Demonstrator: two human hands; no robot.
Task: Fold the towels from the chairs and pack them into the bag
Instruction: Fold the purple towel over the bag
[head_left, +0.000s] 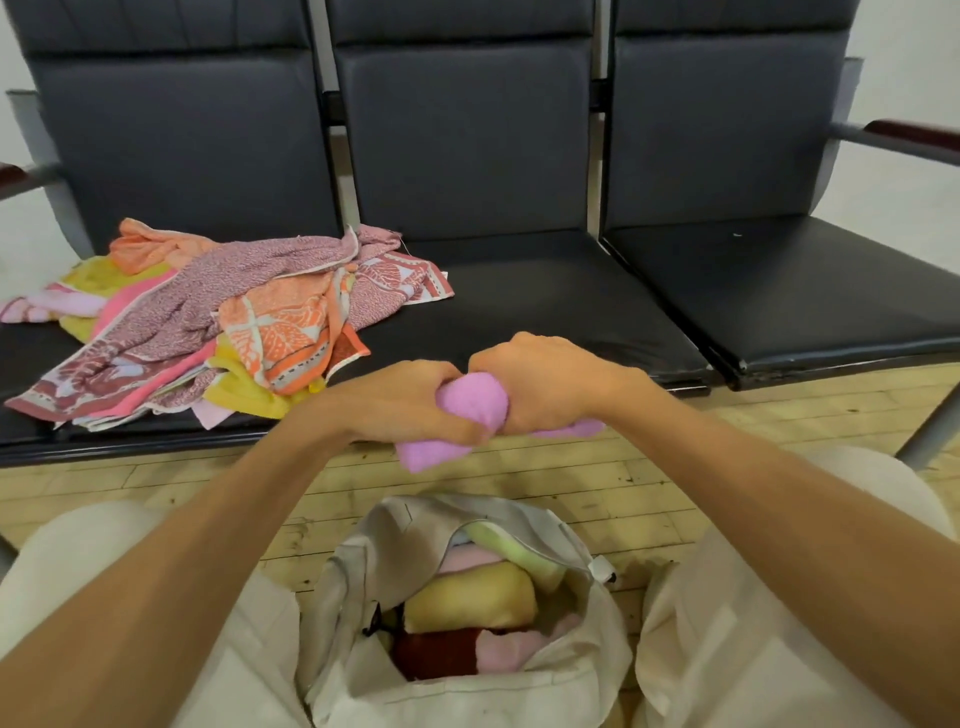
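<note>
Between our knees the bag (358, 582) sits on the floor, mouth open, with folded towels inside and a yellow one (470, 597) on top. Just above it we hold the pink towel (470, 402). The left hand (410, 400) and right hand (540, 384) both have their fingers curled tight round it, fists touching, and the cloth is bunched into a small roll. We read this as fold done, pack next. The next move is to lower it straight down and seat it beside the yellow one. The bag looks fairly full and its slack rim flap may snag. Further out, a loose pile of unfolded towels (218, 322) covers the left chair seat and spills onto the middle seat (519, 301), so plenty remains.
</note>
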